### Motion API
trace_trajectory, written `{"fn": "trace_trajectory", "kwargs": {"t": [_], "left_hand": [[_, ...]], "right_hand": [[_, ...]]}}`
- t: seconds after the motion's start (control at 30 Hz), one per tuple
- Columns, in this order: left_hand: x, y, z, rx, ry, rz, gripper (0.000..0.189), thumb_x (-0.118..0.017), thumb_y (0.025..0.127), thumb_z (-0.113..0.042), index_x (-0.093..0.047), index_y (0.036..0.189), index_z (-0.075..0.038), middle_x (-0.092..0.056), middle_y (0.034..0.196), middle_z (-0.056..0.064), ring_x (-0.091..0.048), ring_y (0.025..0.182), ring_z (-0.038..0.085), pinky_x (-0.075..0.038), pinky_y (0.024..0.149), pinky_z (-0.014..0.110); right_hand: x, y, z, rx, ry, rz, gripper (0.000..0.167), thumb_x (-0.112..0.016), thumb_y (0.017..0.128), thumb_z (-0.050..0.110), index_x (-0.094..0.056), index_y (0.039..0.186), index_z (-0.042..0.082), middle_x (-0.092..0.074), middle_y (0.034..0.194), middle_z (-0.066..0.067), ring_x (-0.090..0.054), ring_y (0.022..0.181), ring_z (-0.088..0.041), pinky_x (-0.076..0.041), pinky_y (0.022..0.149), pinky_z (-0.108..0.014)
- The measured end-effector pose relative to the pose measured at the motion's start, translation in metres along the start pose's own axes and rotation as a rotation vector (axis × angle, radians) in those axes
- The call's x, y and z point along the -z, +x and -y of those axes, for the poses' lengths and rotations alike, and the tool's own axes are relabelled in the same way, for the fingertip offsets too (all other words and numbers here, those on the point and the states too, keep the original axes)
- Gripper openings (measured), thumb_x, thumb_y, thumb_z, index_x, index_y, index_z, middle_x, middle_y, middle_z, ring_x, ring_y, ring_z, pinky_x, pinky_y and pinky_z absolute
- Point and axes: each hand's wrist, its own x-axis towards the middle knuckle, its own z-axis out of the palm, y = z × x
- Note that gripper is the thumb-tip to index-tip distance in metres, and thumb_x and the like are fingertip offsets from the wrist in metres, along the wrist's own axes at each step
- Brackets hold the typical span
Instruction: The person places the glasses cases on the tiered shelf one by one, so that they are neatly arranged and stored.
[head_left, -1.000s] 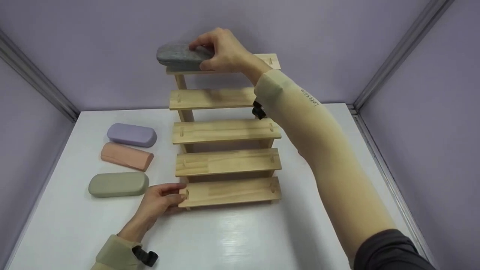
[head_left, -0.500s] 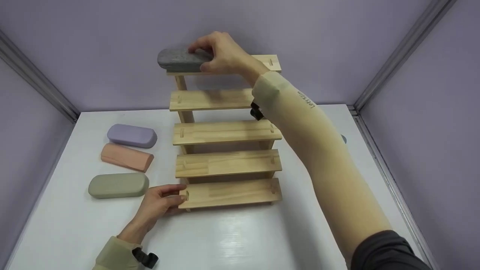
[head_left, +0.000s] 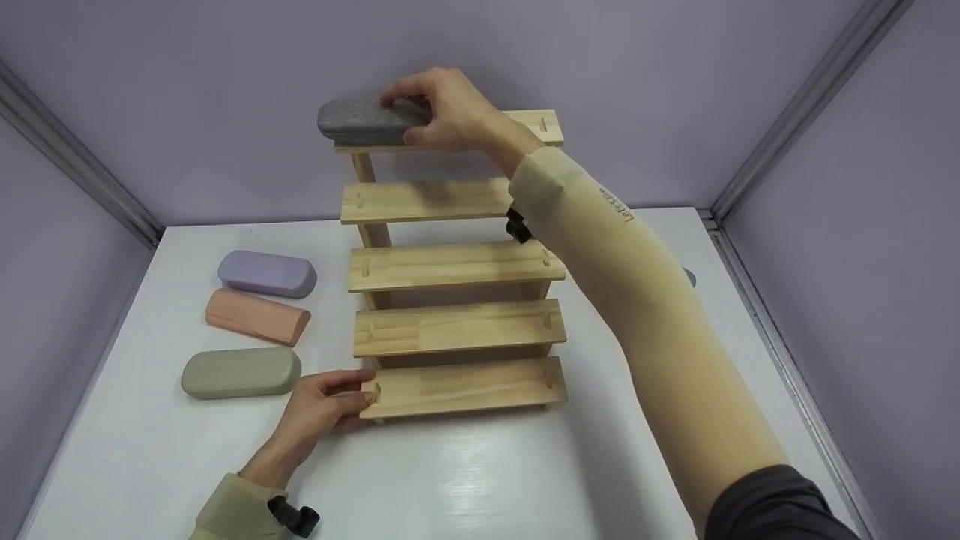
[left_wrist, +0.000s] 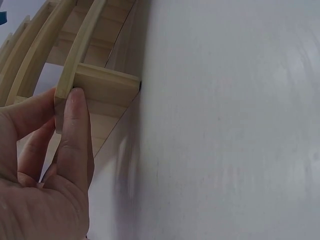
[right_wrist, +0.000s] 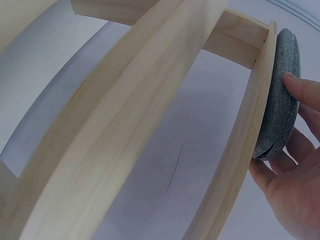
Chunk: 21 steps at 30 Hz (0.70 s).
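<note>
A wooden rack with several stepped shelves stands mid-table. On the left part of its top shelf lies a grey, fabric-textured glasses case. My right hand grips the case's right end, thumb at the front and fingers over the top and back. In the right wrist view, the grey case lies along the shelf board with the right hand around it. My left hand pinches the left end of the lowest shelf; the left wrist view shows the left hand with thumb and fingers on either side of that board.
Left of the rack lie a purple glasses case, an orange glasses case and a green glasses case on the white table. A small blue-grey thing shows behind the right forearm. Walls enclose the back and sides.
The grey case has come down slightly and levelled onto the top shelf, with the right hand still on it. My left hand keeps its hold on the lowest shelf.
</note>
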Motion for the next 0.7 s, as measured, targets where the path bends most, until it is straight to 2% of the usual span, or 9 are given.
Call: {"fn": "trace_trajectory", "kwargs": {"t": [0.17, 0.43, 0.7], "left_hand": [[0.001, 0.001, 0.0, -0.004, 0.007, 0.0, 0.049, -0.082, 0.099, -0.005, -0.072, 0.146, 0.003, -0.081, 0.112, 0.004, -0.08, 0.096, 0.011, -0.072, 0.081, 0.029], [0.005, 0.003, -0.002, -0.01, 0.003, 0.002, 0.047, -0.081, 0.1, -0.003, -0.072, 0.146, 0.004, -0.081, 0.108, 0.002, -0.08, 0.095, 0.01, -0.071, 0.081, 0.027], [0.006, 0.006, -0.001, 0.001, 0.0, -0.006, 0.049, -0.081, 0.1, -0.004, -0.071, 0.147, 0.003, -0.082, 0.107, 0.0, -0.08, 0.094, 0.01, -0.071, 0.08, 0.027]], "right_hand": [[0.004, -0.009, -0.008, 0.013, 0.046, -0.043, 0.058, -0.078, 0.093, 0.013, -0.073, 0.151, 0.016, -0.07, 0.157, -0.006, -0.061, 0.15, -0.027, -0.048, 0.131, -0.039], [0.019, -0.032, -0.016, -0.005, 0.192, -0.098, 0.057, -0.079, 0.091, 0.008, -0.074, 0.148, 0.009, -0.07, 0.156, -0.007, -0.061, 0.149, -0.027, -0.051, 0.131, -0.039], [0.026, -0.069, -0.033, 0.077, 0.275, -0.132, 0.047, -0.083, 0.09, 0.006, -0.078, 0.137, 0.002, -0.077, 0.144, -0.015, -0.071, 0.137, -0.029, -0.059, 0.122, -0.038]]}}
